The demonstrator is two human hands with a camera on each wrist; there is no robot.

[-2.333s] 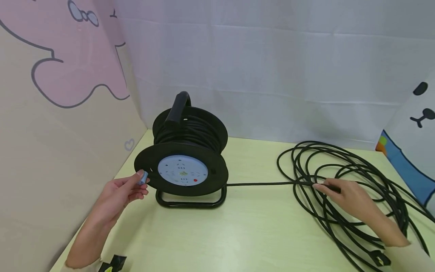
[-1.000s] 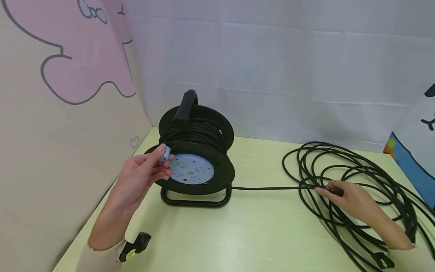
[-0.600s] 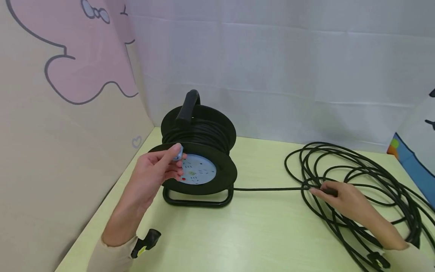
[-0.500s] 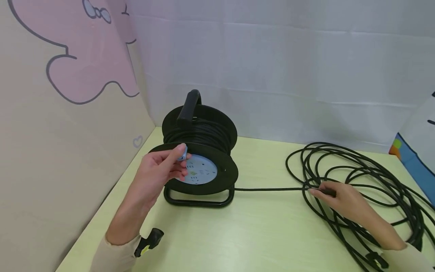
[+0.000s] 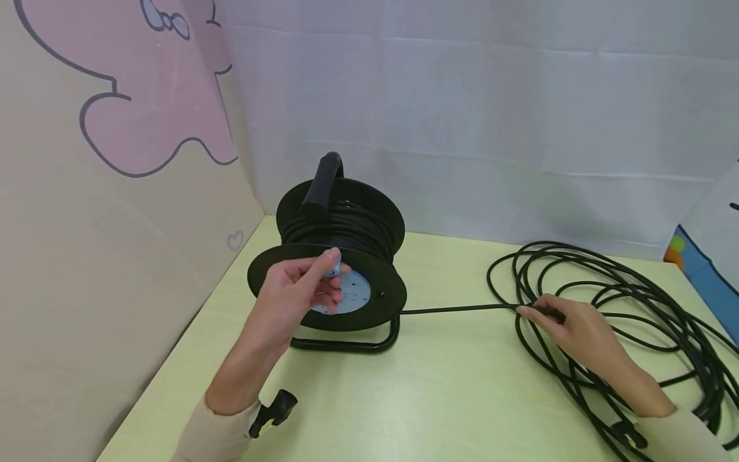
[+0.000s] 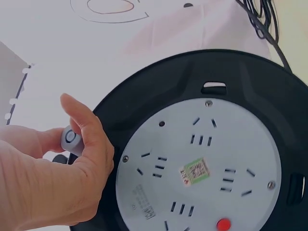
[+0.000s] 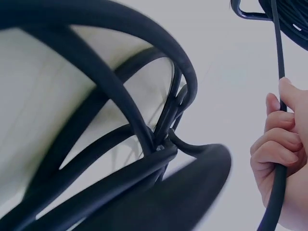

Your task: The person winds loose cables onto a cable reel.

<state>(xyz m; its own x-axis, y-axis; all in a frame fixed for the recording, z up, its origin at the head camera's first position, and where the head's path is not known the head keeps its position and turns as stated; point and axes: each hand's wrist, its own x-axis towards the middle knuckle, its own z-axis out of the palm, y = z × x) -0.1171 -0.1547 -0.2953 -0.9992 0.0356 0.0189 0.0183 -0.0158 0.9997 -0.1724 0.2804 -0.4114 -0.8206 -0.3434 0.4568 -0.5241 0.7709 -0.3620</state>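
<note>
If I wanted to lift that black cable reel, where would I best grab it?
Take the cable reel by the thick curved handle arching over its top, coming straight down from above. It is probably made for a hand to wrap round, and sits centred above the stand.

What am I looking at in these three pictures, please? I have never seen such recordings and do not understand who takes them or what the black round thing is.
No machine is here: a person works with two bare hands and wears three cameras. The wide picture comes from the head, looking down at a pale green table. The other two come from cameras on the wrists, so they show each hand very close.

The black round thing is a cable reel, standing on its frame, with a grey socket plate on its face. The left hand pinches the small grey crank knob on the reel's rim. The right hand grips the black cable, which runs straight from the reel to that hand. Behind the hand, the loose cable lies in many loops on the table.
</note>
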